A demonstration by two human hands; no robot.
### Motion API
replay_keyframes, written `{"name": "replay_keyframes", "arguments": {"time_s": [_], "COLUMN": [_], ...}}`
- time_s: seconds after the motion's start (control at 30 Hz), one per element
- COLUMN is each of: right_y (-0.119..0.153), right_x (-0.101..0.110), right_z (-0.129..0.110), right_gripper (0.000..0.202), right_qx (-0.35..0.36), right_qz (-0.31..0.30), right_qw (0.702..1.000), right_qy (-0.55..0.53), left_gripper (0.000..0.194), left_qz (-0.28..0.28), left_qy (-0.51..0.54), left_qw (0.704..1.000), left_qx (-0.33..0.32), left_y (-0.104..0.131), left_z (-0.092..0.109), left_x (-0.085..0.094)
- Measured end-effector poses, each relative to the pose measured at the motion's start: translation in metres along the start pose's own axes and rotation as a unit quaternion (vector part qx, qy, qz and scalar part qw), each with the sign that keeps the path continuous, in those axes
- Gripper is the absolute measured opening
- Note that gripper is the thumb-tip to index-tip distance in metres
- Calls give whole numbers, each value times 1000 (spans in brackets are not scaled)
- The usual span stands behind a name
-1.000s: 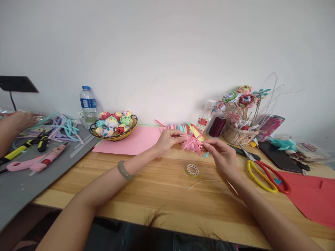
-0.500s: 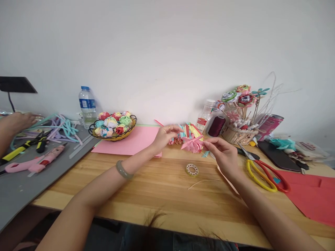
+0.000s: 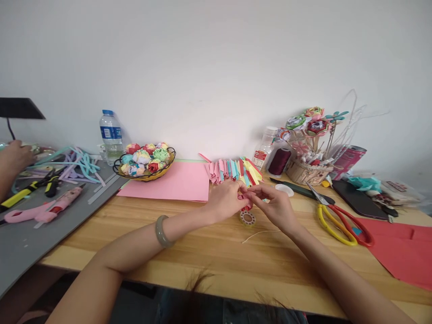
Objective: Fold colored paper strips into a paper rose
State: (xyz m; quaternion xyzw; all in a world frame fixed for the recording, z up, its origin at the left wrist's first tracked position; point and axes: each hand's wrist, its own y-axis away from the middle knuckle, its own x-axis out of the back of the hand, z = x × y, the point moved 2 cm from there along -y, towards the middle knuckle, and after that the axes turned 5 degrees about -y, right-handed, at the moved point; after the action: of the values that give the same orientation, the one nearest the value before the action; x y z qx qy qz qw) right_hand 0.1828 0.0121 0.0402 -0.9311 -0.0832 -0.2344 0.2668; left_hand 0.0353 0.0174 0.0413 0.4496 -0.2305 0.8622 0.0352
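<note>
Gripping pink paper [image 3: 246, 207] in closed fingertips of left hand [image 3: 226, 201] and right hand [image 3: 275, 207], just beside tape roll [image 3: 248, 223]. Now held lower, mostly hidden, fingers brought together since earlier frame. Leaving folded strips [image 3: 224, 171] behind more exposed.

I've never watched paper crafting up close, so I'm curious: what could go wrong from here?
The left hand and right hand both pinch the pink paper, so it might crease or tear. The tape roll lies close by and could get knocked. The loose string near the right wrist might be dragged along.
</note>
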Motion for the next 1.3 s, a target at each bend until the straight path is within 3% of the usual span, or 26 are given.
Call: {"name": "replay_keyframes", "arguments": {"time_s": [0.13, 0.2, 0.3, 0.43, 0.7, 1.3], "right_y": [-2, -4, -4, -3, -1, -3], "right_x": [0, 1, 2, 1, -7, -9], "right_z": [0, -1, -3, 3, 15, 19], "right_gripper": [28, 25, 20, 19, 17, 15], "right_qx": [-2, 33, 96, 113, 77, 9], "right_qz": [-31, -34, -28, -2, 30, 13], "right_qw": [999, 995, 988, 986, 990, 997], "right_qy": [42, 82, 120, 121, 114, 70], "left_gripper": [20, 18, 14, 17, 13, 13], "left_qz": [-19, -25, -19, -6, 12, 9], "left_qy": [53, 89, 136, 189, 278, 302], "left_qw": [998, 996, 990, 982, 960, 953], "left_qx": [17, 18, 18, 15, 34, 35], "left_y": [-3, -4, -6, -8, -8, -10], "left_z": [-8, -12, -17, -22, -30, -35], "left_x": [-6, -9, -13, -19, -31, -36]}}
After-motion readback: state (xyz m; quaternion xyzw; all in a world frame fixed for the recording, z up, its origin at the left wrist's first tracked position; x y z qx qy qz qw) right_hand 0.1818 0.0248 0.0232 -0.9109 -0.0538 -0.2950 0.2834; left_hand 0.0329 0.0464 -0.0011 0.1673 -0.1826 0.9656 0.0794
